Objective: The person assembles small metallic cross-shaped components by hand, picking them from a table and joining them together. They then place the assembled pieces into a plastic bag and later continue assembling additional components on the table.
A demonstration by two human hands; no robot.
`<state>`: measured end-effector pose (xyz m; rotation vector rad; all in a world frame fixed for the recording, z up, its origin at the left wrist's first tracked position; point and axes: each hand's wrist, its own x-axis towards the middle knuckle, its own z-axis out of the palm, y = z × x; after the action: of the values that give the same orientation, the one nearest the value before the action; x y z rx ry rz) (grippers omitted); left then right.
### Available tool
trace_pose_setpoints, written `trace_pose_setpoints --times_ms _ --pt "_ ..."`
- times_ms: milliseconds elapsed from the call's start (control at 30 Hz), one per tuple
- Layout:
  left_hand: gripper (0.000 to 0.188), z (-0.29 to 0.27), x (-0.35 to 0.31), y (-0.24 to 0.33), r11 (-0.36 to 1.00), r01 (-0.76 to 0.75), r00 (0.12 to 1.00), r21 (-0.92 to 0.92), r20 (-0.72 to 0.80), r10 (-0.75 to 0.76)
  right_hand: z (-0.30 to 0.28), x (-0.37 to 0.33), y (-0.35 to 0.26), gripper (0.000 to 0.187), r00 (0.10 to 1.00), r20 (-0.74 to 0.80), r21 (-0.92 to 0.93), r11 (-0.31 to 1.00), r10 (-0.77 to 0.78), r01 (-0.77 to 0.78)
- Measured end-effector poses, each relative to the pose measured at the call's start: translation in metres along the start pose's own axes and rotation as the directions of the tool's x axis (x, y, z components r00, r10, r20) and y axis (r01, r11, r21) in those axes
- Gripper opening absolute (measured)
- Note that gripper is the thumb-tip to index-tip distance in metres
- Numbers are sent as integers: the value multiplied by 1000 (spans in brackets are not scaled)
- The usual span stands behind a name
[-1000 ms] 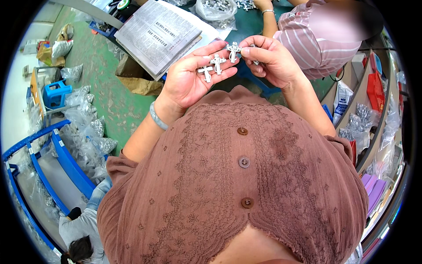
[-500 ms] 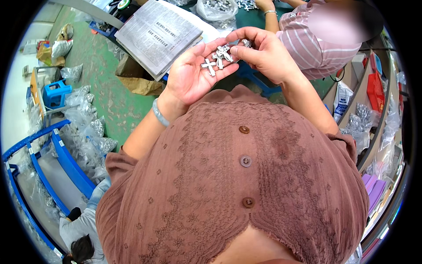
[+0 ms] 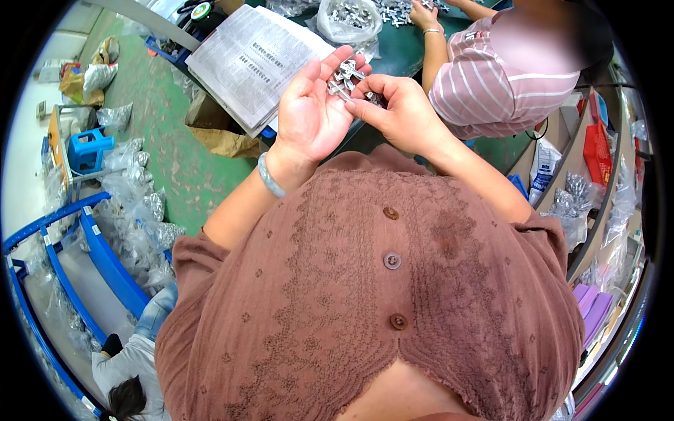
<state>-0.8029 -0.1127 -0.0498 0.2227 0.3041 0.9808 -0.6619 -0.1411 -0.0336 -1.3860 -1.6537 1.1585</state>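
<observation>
Several small metal crosses (image 3: 344, 76) lie on the open, spread left hand (image 3: 312, 112); the right hand (image 3: 397, 112) pinches one at its fingertips. Keeping the palm level should prevent spills.

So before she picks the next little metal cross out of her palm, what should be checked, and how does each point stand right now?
1. Left hand open, palm up, as a tray: ok.
2. Small metal crosses resting on the left fingers, none seen slipping off: ok.
3. Right hand at the pile, fingertips pinched beside the crosses: ok.
4. Whether the right hand already grips a piece: cannot tell, its fingertips hide it.
5. Green table ahead reachable for setting pieces down: ok, though a newspaper covers part of it.
6. Co-worker's hand well apart from her hands: ok.
</observation>
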Motion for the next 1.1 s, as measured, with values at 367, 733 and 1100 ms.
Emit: trace_pose_setpoints --times_ms 367,733,1100 --pt "38 1 7 20 995 62 998 75 18 -63 -21 -13 -8 11 932 204 579 731 299 -361" --pt "42 5 5 18 954 98 991 282 57 -118 -29 -12 3 7 924 201 786 510 325 -350" --pt "43 5 -1 18 957 103 991 269 51 -121 -27 -13 2 8 925 228 793 493 303 -357"
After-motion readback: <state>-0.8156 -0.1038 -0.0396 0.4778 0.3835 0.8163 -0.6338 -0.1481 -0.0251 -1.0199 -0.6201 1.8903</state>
